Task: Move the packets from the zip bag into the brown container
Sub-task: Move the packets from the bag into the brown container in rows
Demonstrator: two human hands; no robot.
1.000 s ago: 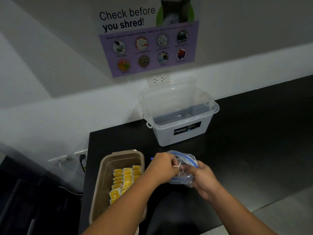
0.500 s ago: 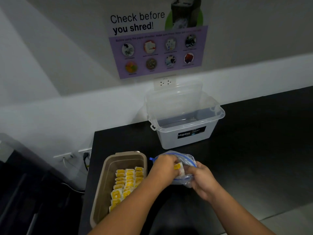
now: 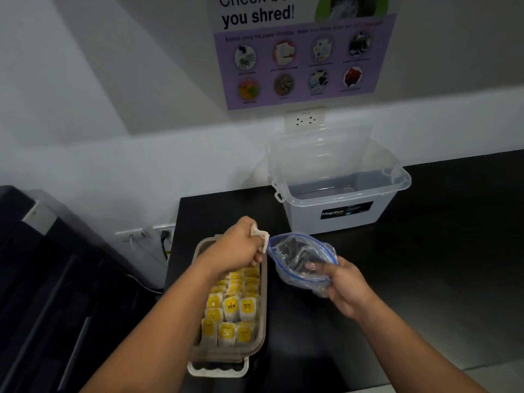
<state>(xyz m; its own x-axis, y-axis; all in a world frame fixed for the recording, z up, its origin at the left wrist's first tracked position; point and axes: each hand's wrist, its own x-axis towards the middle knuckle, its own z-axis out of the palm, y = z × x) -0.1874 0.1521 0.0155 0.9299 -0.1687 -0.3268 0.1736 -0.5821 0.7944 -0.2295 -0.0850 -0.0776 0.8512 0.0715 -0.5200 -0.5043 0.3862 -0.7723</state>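
Hands: left hand [image 3: 241, 246] pinches a pale packet [image 3: 260, 234] over the far end of the brown container [image 3: 264, 296]. Right hand [image 3: 347, 287] grips the zip bag [image 3: 300, 256] just beside it, mouth open.

Risk: the packet hangs near the container's right wall, so an early release could land it on the bench [image 3: 425, 251].

Stored packets [image 3: 231, 307]: yellow-labelled, upright, in neat rows.

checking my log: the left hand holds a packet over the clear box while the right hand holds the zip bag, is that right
No. The head view shows the left hand holding the packet over the brown container, not the clear box; the right hand does hold the zip bag.
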